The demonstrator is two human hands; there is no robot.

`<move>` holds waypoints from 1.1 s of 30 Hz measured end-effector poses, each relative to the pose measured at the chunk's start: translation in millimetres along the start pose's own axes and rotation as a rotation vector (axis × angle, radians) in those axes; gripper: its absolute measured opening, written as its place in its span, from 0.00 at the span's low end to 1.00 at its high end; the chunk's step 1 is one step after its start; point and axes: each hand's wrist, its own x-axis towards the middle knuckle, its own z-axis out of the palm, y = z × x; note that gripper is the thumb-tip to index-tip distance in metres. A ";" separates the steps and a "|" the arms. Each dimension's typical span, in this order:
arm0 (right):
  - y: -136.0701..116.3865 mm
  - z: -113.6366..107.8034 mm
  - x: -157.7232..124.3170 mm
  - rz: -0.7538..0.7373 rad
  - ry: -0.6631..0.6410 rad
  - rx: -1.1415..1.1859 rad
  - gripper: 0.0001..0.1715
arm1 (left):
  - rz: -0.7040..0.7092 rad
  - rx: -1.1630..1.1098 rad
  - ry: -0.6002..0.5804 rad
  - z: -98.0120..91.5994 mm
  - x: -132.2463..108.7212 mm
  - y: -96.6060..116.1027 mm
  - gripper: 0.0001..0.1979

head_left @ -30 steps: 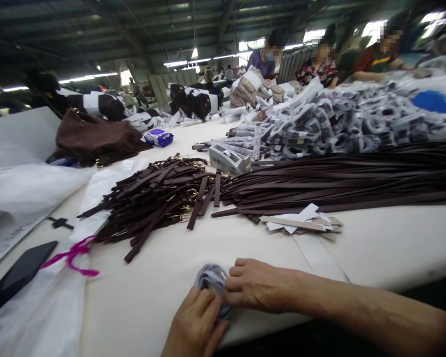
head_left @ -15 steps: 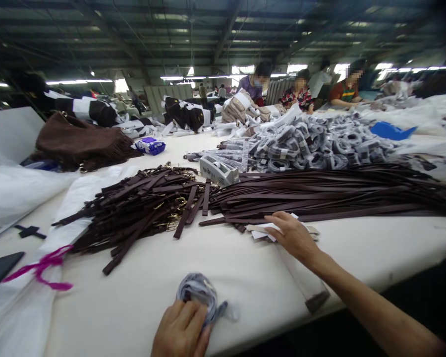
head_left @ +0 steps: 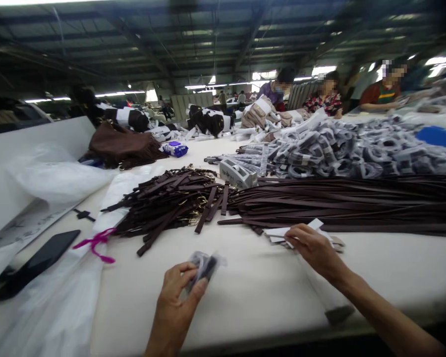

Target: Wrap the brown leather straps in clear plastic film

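Observation:
My left hand (head_left: 180, 292) grips a coiled strap wrapped in clear plastic (head_left: 204, 267), fingers and thumb on either side of it, just above the white tabletop (head_left: 252, 307). Over to the right, my right hand (head_left: 314, 248) pinches at a small pile of white paper slips (head_left: 277, 234); its fingertips are closed on the edge of a slip. Behind that hand lies a long bundle of dark brown straps (head_left: 342, 203). Shorter brown straps with gold-coloured clasps (head_left: 171, 198) are heaped to the left of the bundle.
A grey tape dispenser (head_left: 238, 173) stands between the strap heaps. Behind it rises a pile of plastic-wrapped coils (head_left: 319, 146). At left are a phone-like black slab (head_left: 40, 263), a magenta tie (head_left: 98, 244) and a brown bag (head_left: 122, 144). Several people work across the table.
My left hand has lifted and turned the wrapped coil, which lay on the table under its fingers. My right hand stays at the paper slips. The view has swung left.

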 end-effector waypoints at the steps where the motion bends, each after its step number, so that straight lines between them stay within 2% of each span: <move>1: -17.1 -1.1 -2.1 0.029 -0.028 0.101 0.12 | -0.130 -0.168 -0.014 -1.6 2.1 8.0 0.11; 4: -72.6 1.8 -6.2 0.203 -0.303 0.601 0.13 | -0.415 -0.675 0.057 -4.2 8.6 29.6 0.13; 6: -103.5 8.4 -5.5 0.280 -0.439 0.815 0.14 | -0.487 -0.867 0.118 -5.3 10.4 38.8 0.13; 10: -136.7 24.9 3.7 0.294 -0.452 0.879 0.12 | -0.476 -0.956 0.096 -7.7 6.6 45.1 0.11; 15: -145.0 35.6 9.6 0.227 -0.386 0.839 0.12 | -0.453 -0.961 0.083 -11.7 2.4 44.4 0.10; 19: -145.0 36.3 7.4 0.230 -0.377 0.847 0.11 | -0.467 -0.966 0.097 -15.0 2.0 42.8 0.09; 25: -151.3 35.5 8.5 0.206 -0.337 0.818 0.12 | -0.434 -0.934 0.041 -13.8 -1.0 42.2 0.09; 31: -152.7 32.8 3.8 0.208 -0.323 0.810 0.12 | -0.469 -0.937 0.118 -15.9 0.2 43.1 0.11; 33: -153.1 34.9 2.4 0.184 -0.296 0.801 0.12 | -0.463 -0.926 0.105 -14.2 -0.2 44.8 0.11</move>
